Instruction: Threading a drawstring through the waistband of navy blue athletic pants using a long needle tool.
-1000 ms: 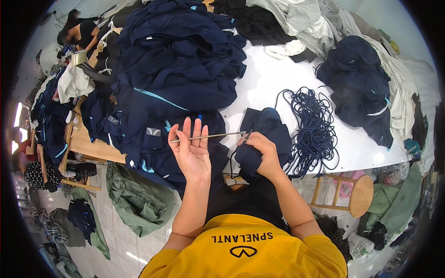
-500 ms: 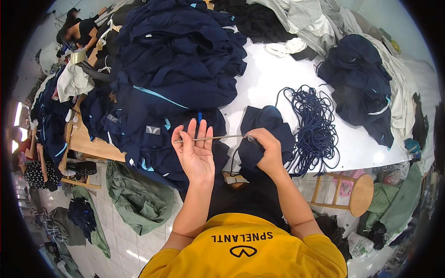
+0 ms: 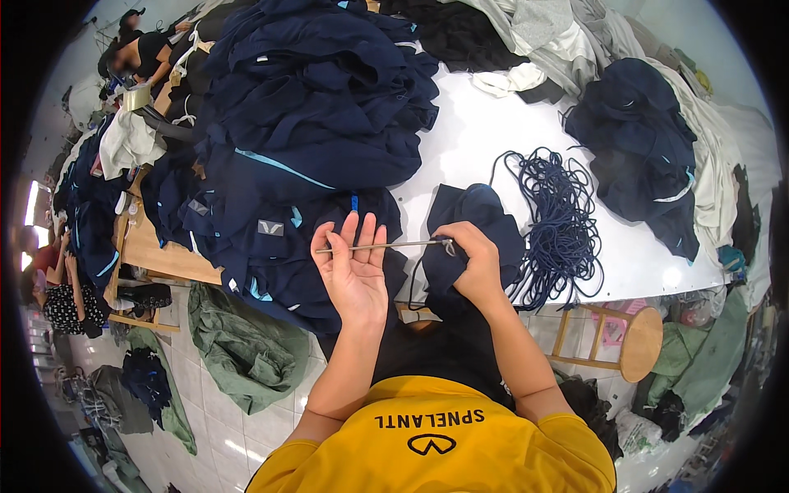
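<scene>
A thin metal rod [image 3: 404,244] spans level between my two hands. My left hand [image 3: 358,283] is palm up, its thumb and forefinger pinching the rod near its left end while the other fingers stretch out. Over a folded piece of navy fabric [image 3: 493,215], my right hand [image 3: 478,264] grips the rod's other end. A small grey bit, perhaps a hook or loop, shows at these fingertips, too small to make out. Dark cord [image 3: 413,275] runs down beside the fabric. To the right lies a tangled bundle of navy cords [image 3: 559,230].
A big heap of navy garments [image 3: 320,99] covers the white table's [image 3: 485,127] left side. More navy fabric [image 3: 637,148] and pale cloth [image 3: 715,181] lie right. A wooden stool [image 3: 641,345] and a green sack [image 3: 246,349] are below the table edge. Other people are at far left.
Both hands and the rod have shifted slightly to the right. More of the grey bit shows at my right fingertips. Both grips are kept.
</scene>
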`<state>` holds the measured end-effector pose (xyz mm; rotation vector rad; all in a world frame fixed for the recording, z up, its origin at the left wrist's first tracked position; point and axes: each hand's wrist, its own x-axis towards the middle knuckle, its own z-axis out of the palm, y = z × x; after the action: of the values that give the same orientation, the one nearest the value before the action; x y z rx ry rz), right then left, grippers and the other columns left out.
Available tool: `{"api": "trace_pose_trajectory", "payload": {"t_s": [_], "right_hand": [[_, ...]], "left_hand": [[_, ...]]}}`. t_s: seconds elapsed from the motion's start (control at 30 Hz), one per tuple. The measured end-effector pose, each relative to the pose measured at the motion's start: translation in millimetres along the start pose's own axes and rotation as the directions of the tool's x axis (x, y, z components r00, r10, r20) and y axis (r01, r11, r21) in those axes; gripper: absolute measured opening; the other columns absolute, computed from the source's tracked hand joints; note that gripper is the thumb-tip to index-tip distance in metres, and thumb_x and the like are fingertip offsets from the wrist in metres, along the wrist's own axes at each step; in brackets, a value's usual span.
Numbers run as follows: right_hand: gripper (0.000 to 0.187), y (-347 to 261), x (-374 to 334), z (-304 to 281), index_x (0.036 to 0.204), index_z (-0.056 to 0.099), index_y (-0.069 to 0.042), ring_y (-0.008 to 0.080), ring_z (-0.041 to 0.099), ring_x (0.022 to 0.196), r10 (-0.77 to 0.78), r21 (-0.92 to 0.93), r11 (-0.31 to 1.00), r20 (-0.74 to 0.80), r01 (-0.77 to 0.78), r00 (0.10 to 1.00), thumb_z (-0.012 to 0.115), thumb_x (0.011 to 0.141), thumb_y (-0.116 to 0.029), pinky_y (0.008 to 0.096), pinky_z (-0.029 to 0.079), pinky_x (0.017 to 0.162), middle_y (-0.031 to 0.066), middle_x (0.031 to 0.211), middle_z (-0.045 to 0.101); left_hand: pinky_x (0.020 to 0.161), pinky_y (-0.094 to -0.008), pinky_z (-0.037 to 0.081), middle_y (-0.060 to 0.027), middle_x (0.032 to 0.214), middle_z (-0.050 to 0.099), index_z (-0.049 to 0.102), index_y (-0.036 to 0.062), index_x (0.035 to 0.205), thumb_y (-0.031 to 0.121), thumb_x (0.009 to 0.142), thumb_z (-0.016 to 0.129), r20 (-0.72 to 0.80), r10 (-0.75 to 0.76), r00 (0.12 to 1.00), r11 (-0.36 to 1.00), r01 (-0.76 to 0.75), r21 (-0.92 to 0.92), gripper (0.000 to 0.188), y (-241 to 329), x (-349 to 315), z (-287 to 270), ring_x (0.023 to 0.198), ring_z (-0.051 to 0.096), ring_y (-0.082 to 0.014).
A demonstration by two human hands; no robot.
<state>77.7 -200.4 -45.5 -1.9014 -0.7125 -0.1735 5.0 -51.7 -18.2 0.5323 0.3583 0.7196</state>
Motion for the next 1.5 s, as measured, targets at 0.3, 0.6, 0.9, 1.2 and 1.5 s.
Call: {"api": "trace_pose_trajectory", "payload": {"t_s": [0.3,0.6,0.9,1.2,1.5], "right_hand": [[0.046,14,5,-10,0.116,0.055,-0.006,0.0244,0.062,0.090,0.192,0.064,0.981,-0.196,-0.183,0.962,0.069,0.072,-0.008,0.0311,0.047,0.083,0.0115,0.097,0.063],[0.056,-25,21,-31,0.125,0.048,-0.006,0.0159,0.059,0.094,0.198,0.209,0.961,-0.061,-0.182,0.978,0.063,0.071,-0.001,0.0266,0.045,0.085,0.0096,0.099,0.064],[0.046,-35,41,-54,0.111,0.062,-0.009,0.0304,0.061,0.085,-0.070,-0.042,0.997,-0.380,0.059,0.922,0.067,0.065,-0.002,0.0367,0.043,0.081,0.0110,0.091,0.065],[0.064,28,51,-106,0.119,0.059,-0.017,0.0231,0.053,0.101,-0.300,-0.843,0.533,-0.108,0.073,0.948,0.070,0.057,-0.002,0.0386,0.036,0.088,0.0030,0.107,0.058],[0.065,30,65,-76,0.134,0.046,-0.012,0.0200,0.064,0.067,0.389,-0.064,0.920,0.021,-0.387,0.921,0.072,0.074,-0.017,0.0318,0.050,0.068,0.0114,0.105,0.065]], "left_hand": [[0.055,-0.0202,0.041,-0.0010,0.082,0.056,0.048,0.0145,0.112,0.023,0.098,0.050,0.220,-0.033,0.975,0.999,0.030,0.018,0.016,14,-3,-7,0.059,0.047,-0.0085],[0.089,-0.0311,0.044,-0.0098,0.116,0.054,0.035,-0.0008,0.135,0.009,0.078,0.075,0.367,-0.718,0.592,0.505,0.079,0.860,0.070,-90,-32,-38,0.103,0.053,-0.0175],[0.061,-0.0343,0.050,-0.0078,0.089,0.058,0.047,0.0138,0.116,0.006,0.068,0.072,0.665,-0.172,0.727,-0.023,-0.678,0.735,0.055,-11,41,8,0.071,0.063,-0.0251],[0.068,-0.0445,0.050,-0.0110,0.097,0.068,0.054,0.0211,0.116,0.012,0.079,0.055,0.690,0.046,0.723,-0.620,-0.521,0.587,0.038,116,136,27,0.084,0.065,-0.0372],[0.043,-0.0202,0.040,-0.0017,0.083,0.064,0.059,0.0103,0.109,0.010,0.093,0.044,0.208,-0.217,0.954,0.547,-0.057,0.835,0.022,134,113,20,0.054,0.056,-0.0075]]}}
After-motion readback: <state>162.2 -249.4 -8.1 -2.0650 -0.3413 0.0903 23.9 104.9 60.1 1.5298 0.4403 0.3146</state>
